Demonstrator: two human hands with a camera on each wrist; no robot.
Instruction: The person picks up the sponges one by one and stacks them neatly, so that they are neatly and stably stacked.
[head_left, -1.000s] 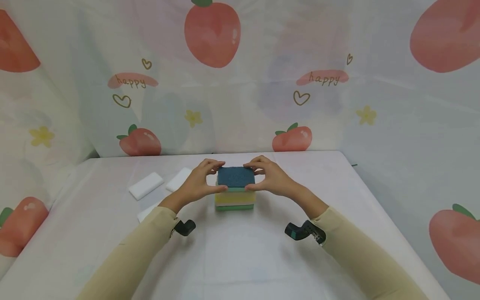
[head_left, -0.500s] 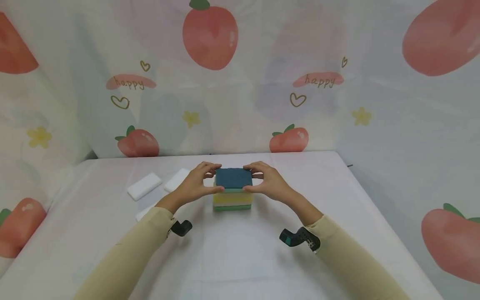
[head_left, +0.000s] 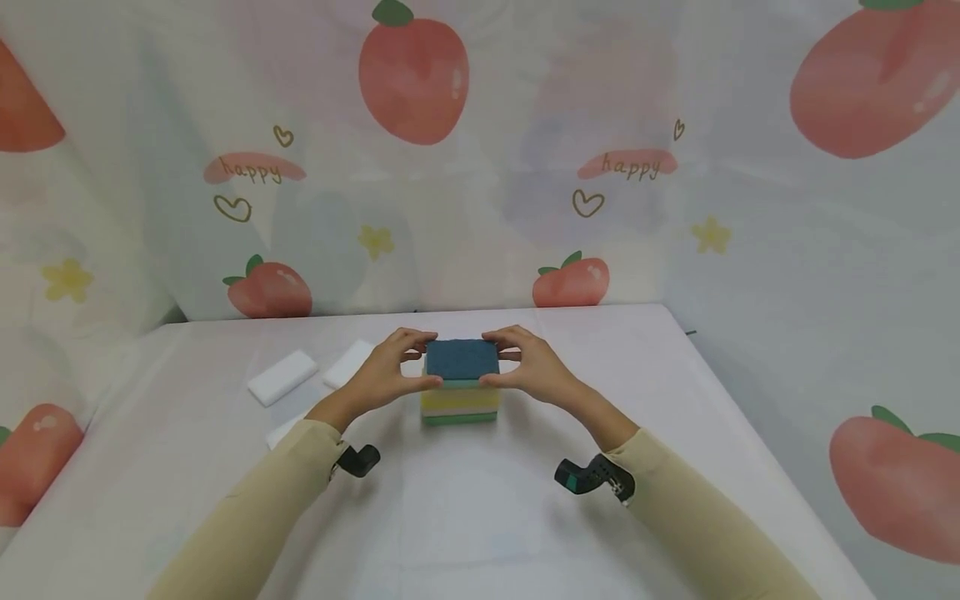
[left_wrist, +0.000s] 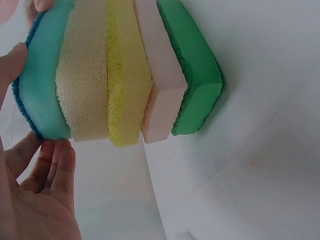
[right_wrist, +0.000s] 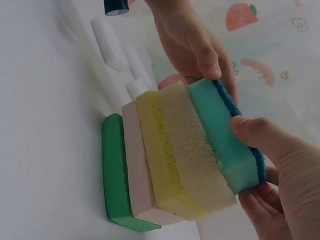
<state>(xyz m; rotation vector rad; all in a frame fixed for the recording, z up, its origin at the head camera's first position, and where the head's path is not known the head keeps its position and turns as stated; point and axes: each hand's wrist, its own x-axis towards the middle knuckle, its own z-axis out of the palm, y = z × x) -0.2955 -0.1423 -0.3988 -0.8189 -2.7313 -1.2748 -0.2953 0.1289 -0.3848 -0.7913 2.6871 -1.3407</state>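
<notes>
A stack of sponges stands on the white table in front of me. At its top lies a teal sponge with a dark blue scouring face [head_left: 462, 360]. Below come a porous beige sponge [left_wrist: 84, 70], a yellow sponge [left_wrist: 127, 85], a pink sponge [right_wrist: 140, 165] and a green sponge [right_wrist: 116, 170] at the bottom. My left hand [head_left: 384, 371] pinches the left end of the teal sponge between thumb and fingers. The right hand [head_left: 542, 368] pinches its right end the same way. In both wrist views the teal sponge touches the beige one beneath.
Left of the stack lie white blocks [head_left: 283, 377], one of them partly behind my left forearm. The white tabletop [head_left: 465, 517] extends in front of the stack. A fruit-patterned curtain [head_left: 480, 208] hangs behind the table.
The whole scene shifts slightly left and down in the head view. Both hands keep their hold on the teal sponge, and the stack shows no clear change.
</notes>
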